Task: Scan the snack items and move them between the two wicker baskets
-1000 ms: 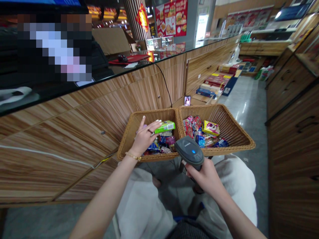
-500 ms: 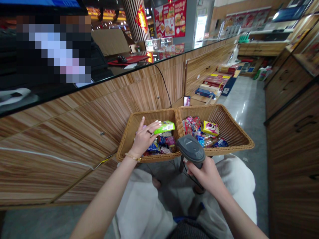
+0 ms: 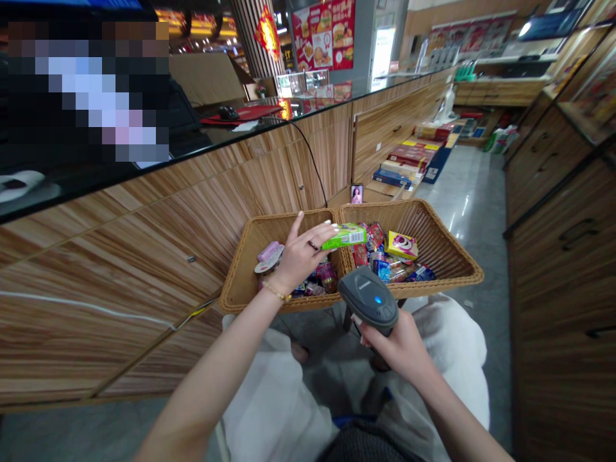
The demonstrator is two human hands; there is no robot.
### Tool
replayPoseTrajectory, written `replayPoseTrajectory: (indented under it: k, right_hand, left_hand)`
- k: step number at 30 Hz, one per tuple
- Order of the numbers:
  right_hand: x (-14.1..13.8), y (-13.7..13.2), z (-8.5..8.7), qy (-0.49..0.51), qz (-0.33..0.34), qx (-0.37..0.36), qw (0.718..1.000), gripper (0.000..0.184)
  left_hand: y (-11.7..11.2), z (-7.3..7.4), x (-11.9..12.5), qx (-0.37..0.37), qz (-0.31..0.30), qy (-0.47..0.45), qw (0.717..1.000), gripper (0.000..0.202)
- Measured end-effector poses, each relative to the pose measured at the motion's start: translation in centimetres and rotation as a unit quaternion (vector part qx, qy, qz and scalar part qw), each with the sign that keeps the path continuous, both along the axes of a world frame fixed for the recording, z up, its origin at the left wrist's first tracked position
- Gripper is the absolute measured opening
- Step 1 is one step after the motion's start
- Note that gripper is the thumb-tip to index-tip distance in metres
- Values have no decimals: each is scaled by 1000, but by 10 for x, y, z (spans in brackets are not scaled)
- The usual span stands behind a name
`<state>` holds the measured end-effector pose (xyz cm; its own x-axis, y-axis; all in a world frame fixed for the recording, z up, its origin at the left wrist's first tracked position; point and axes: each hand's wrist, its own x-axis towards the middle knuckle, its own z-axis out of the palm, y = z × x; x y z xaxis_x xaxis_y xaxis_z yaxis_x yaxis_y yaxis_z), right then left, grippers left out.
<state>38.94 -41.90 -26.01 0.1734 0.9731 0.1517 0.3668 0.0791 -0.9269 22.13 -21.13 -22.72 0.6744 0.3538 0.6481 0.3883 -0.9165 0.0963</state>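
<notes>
Between the fingers of my left hand (image 3: 304, 253) is a green box (image 3: 347, 236) with a barcode on its side, held over the inner rims of two wicker baskets. My right hand (image 3: 397, 340) is wrapped round the handle of a dark grey barcode scanner (image 3: 368, 296), whose top shows a lit blue light. The left basket (image 3: 235, 273) holds several small packs, including a lilac pack (image 3: 270, 250); my left hand and forearm hide part of them. In the right basket (image 3: 445, 250) lie several snack packets and a yellow box (image 3: 402, 245).
A wooden counter (image 3: 250, 179) with a dark glossy top runs along the left. Several flat boxes (image 3: 409, 160) are stacked beyond the baskets, near a small phone (image 3: 357, 194). Wooden cabinets (image 3: 558, 256) line the right. A black cable (image 3: 310, 154) hangs down the counter's front.
My left hand has carried the green box rightward, from above the left basket to the edge of the right one. A blue light now glows on the scanner, which has barely moved.
</notes>
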Motion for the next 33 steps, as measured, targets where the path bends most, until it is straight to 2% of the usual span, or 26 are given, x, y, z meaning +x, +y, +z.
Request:
replayPoseTrajectory:
  k: [5,9,14,22,27,30,33]
  right_hand:
    - [3,-3,2,-15,-15,14,1000,17]
    - [6,-4,-1,-20,-17,9,1000,23]
    - [7,-3,-5,-10,-11,-3,1000,25]
    - [-1,0,-6,9,3,-12,1000,21]
    - [-1,0,-9,11,2,-14,1000,20]
    - [0,0,-10,8,5,-18,1000,20]
    - [2,-1,-10,2,7,-21,1000,20]
  left_hand:
    - [-5,3,51,-17,-44,30,998,42]
    - [-2,-6,59,-43,-35,53,997,52]
    - [7,-16,22,-67,40,97,992,58]
    - [48,-38,-78,-51,235,130,962,56]
    - [61,-58,-115,-70,252,210,942,39]
    - [66,-68,-121,-97,248,253,930,29]
    - [68,-71,-122,-93,231,267,931,25]
